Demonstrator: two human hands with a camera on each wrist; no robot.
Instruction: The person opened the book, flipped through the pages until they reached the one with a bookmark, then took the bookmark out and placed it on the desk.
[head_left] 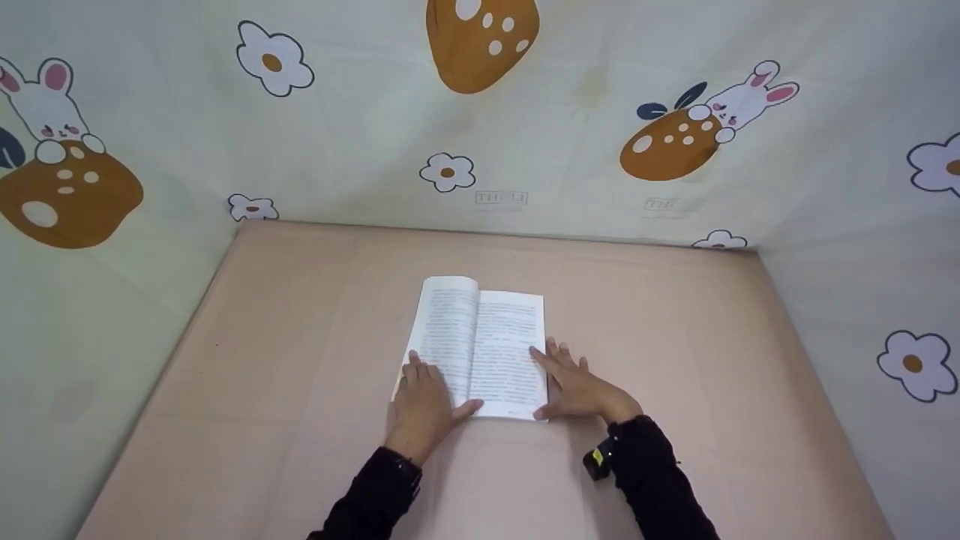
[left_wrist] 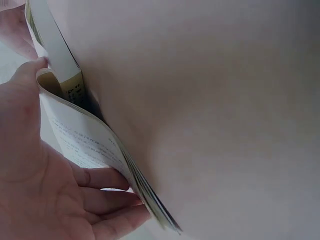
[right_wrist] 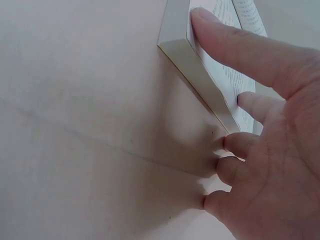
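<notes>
An open book [head_left: 507,352] with printed text lies on the table, its left pages bulging up near the spine. My left hand [head_left: 424,397] rests across the lower left page [left_wrist: 82,132], fingers towards its outer edge and thumb stretched to the bottom of the spine. At the lower right corner is my right hand [head_left: 581,386], fingers spread. Its thumb [right_wrist: 240,45] and index finger touch the right page, while the other fingers rest on the table beside the thick page block [right_wrist: 197,65].
A pinkish-beige cloth covers the table [head_left: 300,322]. Pale curtains [head_left: 360,135] printed with rabbits and flowers stand along its back and both sides. A small black device [head_left: 598,460] is attached at the right wrist.
</notes>
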